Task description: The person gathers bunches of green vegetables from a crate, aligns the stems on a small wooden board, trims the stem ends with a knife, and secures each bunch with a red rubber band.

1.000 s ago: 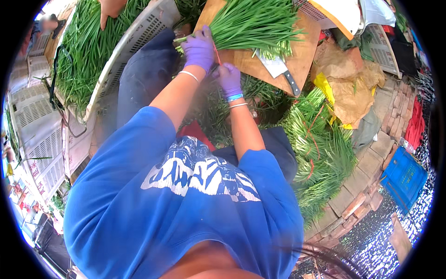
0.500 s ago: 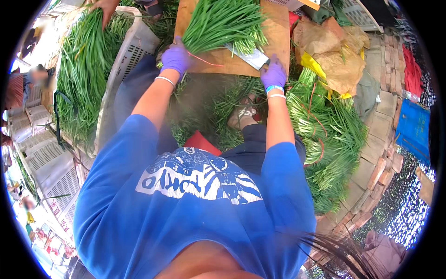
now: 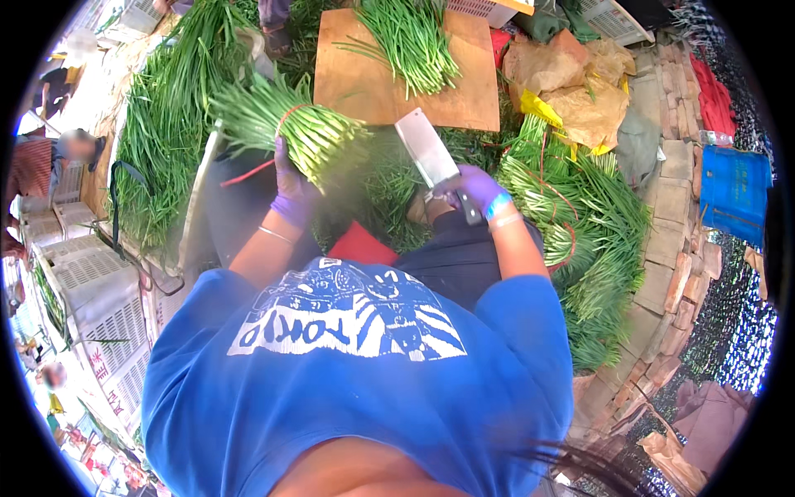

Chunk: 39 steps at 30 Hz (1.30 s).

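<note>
In a purple glove, my left hand (image 3: 291,192) is closed around a bundle of green chives (image 3: 319,145), lifted left of the board. A red tie circles the bundle, its loose end trailing left, and the pale cut ends point right. My right hand (image 3: 476,189), also gloved, grips the black handle of a cleaver (image 3: 426,147). Its broad blade points up and left, just off the near edge of the wooden board (image 3: 339,79). More chives (image 3: 414,45) lie untied across that board.
Tied chive bundles (image 3: 592,240) are heaped at my right, beside brown paper (image 3: 580,74). To the left, a pale crate (image 3: 195,219) overflows with long chives (image 3: 170,141). A red object (image 3: 363,243) sits between my legs. Bricks (image 3: 671,199) line the right side.
The left hand has moved from the board's left edge to lower left, now with the tied bundle in it. The right hand has drawn the cleaver off the board toward me.
</note>
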Available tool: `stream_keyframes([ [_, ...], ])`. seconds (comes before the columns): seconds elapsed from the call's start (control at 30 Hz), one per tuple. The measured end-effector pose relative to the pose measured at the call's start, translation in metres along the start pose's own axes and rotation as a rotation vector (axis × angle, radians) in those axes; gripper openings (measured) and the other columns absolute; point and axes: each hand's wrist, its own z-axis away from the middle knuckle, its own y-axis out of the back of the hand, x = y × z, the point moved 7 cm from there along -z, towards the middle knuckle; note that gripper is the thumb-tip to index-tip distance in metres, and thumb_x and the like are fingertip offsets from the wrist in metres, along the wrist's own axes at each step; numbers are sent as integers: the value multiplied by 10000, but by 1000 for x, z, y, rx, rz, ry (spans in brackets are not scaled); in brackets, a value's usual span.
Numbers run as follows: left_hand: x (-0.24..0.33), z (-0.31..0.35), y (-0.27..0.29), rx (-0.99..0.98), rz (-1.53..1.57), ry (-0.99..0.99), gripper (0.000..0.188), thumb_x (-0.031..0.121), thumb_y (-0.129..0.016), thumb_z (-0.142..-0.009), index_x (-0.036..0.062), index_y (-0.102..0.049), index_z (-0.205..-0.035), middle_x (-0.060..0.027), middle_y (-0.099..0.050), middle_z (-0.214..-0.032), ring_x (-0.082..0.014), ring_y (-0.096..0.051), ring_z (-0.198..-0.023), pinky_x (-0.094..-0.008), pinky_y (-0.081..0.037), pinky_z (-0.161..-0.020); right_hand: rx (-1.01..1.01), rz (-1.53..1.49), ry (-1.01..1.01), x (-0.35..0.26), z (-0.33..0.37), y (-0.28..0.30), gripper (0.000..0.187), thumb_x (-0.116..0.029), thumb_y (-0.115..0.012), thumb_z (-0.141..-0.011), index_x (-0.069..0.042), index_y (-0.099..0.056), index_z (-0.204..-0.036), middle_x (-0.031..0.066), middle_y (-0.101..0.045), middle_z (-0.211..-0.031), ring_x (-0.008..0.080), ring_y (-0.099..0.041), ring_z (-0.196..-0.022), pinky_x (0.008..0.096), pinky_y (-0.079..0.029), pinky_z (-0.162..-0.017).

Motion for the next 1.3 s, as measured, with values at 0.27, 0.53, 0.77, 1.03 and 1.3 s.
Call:
stream_keyframes([
  [0.27,-40,-91,1,29,76,92,730,436,-646,-734,86,-334,-1293,-116,-454,-1240,-295,-462,-1090,-472,-352,-930,298,-405,112,0,72,-1,196,-185,-574,-816,-10,-545,-901,64,-599,-676,113,-510,-451,227,-410,-428],
  [0.53,-17,-59,-31,-332,-1910,-318,251,149,-595,-813,55,-616,-1045,-71,-659,-810,-106,-612,-700,-239,-471,-674,575,-386,342,14,67,-4,264,-249,-499,-886,11,-540,-889,80,-605,-664,102,-533,-481,224,-422,-456],
  [0.77,62,-119,-42,175,-2017,-547,311,201,-595,-810,59,-586,-1087,-93,-654,-866,-175,-635,-723,-269,-482,-671,649,38,443,-30,38,-22,310,-128,-452,-875,7,-468,-1153,78,-608,-706,86,-533,-513,237,-436,-479],
  [1.03,3,-211,-27,-383,-2366,-458,255,252,-599,-754,115,-651,-963,-117,-617,-805,-283,-591,-758,-355,-474,-680,840,714,427,-64,-57,-47,491,-162,-440,-833,77,-325,-1245,217,-571,-736,353,-564,-622,439,-450,-570],
  [1.3,-24,-219,-38,-218,-2299,-479,201,173,-505,-779,38,-601,-892,-164,-599,-813,-306,-583,-782,-393,-461,-711,705,730,358,-59,-79,-64,445,-147,-458,-788,54,-417,-1182,211,-579,-826,351,-573,-700,427,-468,-632],
])
